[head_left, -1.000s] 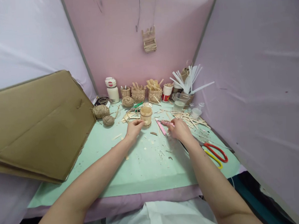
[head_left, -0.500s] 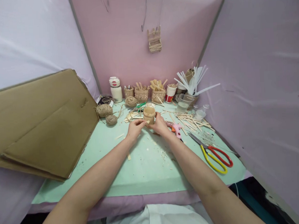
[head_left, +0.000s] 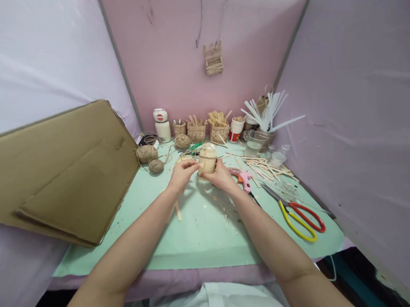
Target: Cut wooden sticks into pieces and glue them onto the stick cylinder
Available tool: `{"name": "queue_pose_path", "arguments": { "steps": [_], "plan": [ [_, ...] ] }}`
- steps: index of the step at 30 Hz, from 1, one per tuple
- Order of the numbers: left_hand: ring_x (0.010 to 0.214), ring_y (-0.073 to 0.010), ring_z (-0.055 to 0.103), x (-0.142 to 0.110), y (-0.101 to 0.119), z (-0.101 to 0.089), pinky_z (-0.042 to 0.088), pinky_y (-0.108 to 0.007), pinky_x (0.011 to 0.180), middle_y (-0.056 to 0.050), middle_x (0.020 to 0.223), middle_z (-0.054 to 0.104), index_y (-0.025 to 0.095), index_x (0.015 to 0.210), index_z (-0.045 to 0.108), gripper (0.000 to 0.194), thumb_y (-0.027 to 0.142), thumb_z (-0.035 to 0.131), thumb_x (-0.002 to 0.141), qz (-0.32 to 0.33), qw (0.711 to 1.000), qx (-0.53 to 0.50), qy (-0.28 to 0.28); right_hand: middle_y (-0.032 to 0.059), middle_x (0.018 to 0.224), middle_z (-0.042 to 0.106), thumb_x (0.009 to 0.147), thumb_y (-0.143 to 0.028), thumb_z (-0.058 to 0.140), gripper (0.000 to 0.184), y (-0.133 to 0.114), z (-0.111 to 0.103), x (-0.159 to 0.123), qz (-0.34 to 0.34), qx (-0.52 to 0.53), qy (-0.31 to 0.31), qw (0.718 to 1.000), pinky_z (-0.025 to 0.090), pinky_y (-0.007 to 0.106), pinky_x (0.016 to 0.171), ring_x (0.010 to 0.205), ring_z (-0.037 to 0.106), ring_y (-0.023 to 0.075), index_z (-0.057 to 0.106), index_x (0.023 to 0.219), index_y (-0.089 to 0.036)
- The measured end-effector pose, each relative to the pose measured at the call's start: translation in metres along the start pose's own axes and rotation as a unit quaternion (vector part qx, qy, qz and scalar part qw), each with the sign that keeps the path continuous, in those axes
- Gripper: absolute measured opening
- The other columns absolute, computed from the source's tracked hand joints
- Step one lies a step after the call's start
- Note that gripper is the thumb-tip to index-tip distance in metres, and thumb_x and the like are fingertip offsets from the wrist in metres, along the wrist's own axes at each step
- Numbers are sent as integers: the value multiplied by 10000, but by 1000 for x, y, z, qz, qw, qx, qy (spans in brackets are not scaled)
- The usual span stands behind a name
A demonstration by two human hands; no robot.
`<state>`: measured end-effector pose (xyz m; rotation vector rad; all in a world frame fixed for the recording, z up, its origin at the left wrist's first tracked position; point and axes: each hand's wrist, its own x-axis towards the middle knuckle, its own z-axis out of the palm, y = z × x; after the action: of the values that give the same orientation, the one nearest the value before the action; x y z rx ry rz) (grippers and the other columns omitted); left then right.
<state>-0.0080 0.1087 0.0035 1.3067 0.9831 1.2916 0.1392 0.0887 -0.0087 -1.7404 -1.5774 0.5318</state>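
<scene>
My right hand (head_left: 223, 174) is closed around the right side of a small tan cup (head_left: 208, 161), with the thumb across its front. The cup has pale wooden-looking sides and a darker twine-like band around it. At its left side, my left hand (head_left: 182, 174) pinches a small pale wood piece (head_left: 201, 165) against or very close to the wall. Whether that piece touches the cup I cannot tell. A pink glue gun (head_left: 246, 180) lies to the right of my right hand. Behind the cup are green-handled pliers or cutters (head_left: 196, 146), partly hidden.
Large scissors (head_left: 293, 210) and scattered wood strips (head_left: 267, 166) lie on the right. Cardboard sheets (head_left: 72, 179) lean at left near twine balls (head_left: 147, 153). Stick-filled baskets (head_left: 219, 133), a white jar (head_left: 163, 128) and a water tub (head_left: 254, 147) stand behind. A small wooden rack (head_left: 214, 61) hangs above.
The cup has been turned in my right hand, so its banded side shows rather than its open mouth. My left hand stays at its left side. The whole view has shifted slightly.
</scene>
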Motion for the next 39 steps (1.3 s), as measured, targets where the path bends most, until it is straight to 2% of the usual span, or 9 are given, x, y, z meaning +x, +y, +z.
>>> {"name": "queue_pose_path", "arguments": {
  "steps": [5, 8, 14, 19, 28, 34, 39],
  "plan": [
    [971, -199, 568, 1, -1, 1, 380, -321, 898, -68, 1045, 649, 161, 627, 671, 190, 308, 735, 525, -46, 999, -20, 5, 95, 1032, 640, 629, -528, 648, 610, -1, 6, -5, -18, 8, 26, 999, 454, 290, 676, 909, 619, 240, 447, 1088, -181],
    [1029, -219, 553, 2, -1, 1, 369, -331, 924, -82, 1125, 626, 160, 620, 679, 175, 297, 729, 523, -50, 999, -18, 0, 89, 1017, 644, 658, -539, 626, 580, -3, 8, -10, -36, -4, 36, 999, 437, 273, 657, 897, 616, 229, 465, 1091, -187],
    [1039, -235, 551, 3, 4, -2, 344, -346, 953, -77, 1026, 662, 170, 583, 684, 138, 281, 725, 512, -39, 999, 9, 7, 112, 1078, 609, 673, -520, 617, 571, -7, 10, -16, -50, -40, 41, 997, 421, 280, 697, 944, 585, 236, 485, 1112, -180],
    [1043, -234, 552, 5, 4, -5, 322, -354, 976, -83, 1109, 635, 170, 611, 700, 130, 268, 717, 527, -38, 999, 16, 12, 108, 1045, 602, 684, -511, 598, 541, -11, 12, -19, -53, -64, 56, 995, 417, 284, 681, 931, 575, 242, 478, 1093, -177],
    [986, -227, 579, 10, 0, -9, 368, -333, 927, -77, 1024, 672, 172, 606, 703, 139, 277, 728, 518, -49, 998, 41, 17, 110, 1044, 589, 684, -475, 599, 507, -17, 10, -23, -54, -66, 54, 995, 418, 288, 688, 944, 562, 246, 473, 1077, -180],
    [852, -209, 602, 12, -2, -12, 404, -334, 849, -62, 808, 692, 173, 620, 704, 165, 295, 738, 514, -73, 997, 39, 7, 113, 1049, 588, 673, -469, 604, 517, -16, 10, -23, -53, -56, 46, 996, 430, 296, 681, 931, 567, 249, 468, 1080, -181],
    [852, -203, 595, 12, -2, -12, 404, -324, 841, -62, 833, 688, 175, 609, 696, 142, 277, 728, 516, -72, 997, 31, 8, 115, 1067, 584, 671, -463, 608, 530, -15, 10, -24, -53, -57, 45, 996, 428, 297, 707, 952, 562, 245, 457, 1096, -185]
  ]
}}
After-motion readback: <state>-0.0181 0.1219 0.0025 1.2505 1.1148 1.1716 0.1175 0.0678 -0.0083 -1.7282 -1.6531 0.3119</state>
